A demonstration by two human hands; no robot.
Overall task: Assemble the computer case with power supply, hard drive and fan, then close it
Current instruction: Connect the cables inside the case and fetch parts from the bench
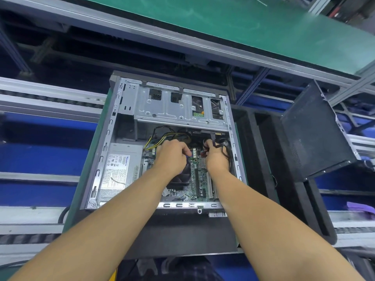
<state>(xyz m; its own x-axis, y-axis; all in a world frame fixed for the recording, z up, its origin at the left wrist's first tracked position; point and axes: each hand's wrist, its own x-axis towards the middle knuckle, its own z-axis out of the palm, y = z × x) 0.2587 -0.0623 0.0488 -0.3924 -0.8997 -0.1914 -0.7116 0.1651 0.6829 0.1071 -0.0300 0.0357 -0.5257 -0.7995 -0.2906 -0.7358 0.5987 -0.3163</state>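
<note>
While lying flat on a green-edged pallet (75,207) in mid-scene, wide open with the lid off: the computer case (178,205), a grey steel shell. Nearest, two bare forearms reaching in over its near rim. Beyond that rim, the green motherboard (199,179) and a dark fan (182,176), half hidden under the left wrist. At the near left inside, against the wall, the silver power supply (121,169), white label up. Further in, the left hand (172,157), fingers curled down at the board (pinching anything or not, cannot tell). Just right of it, the right hand (217,157), gripping red and black cables (226,153). At the far end, the perforated drive cage (172,108), a hard drive (197,110) glimpsed through one cut-out. Right of the case and apart from it, the black side panel (312,134), propped at a tilt. Farthest, a green conveyor belt (223,23).
</note>
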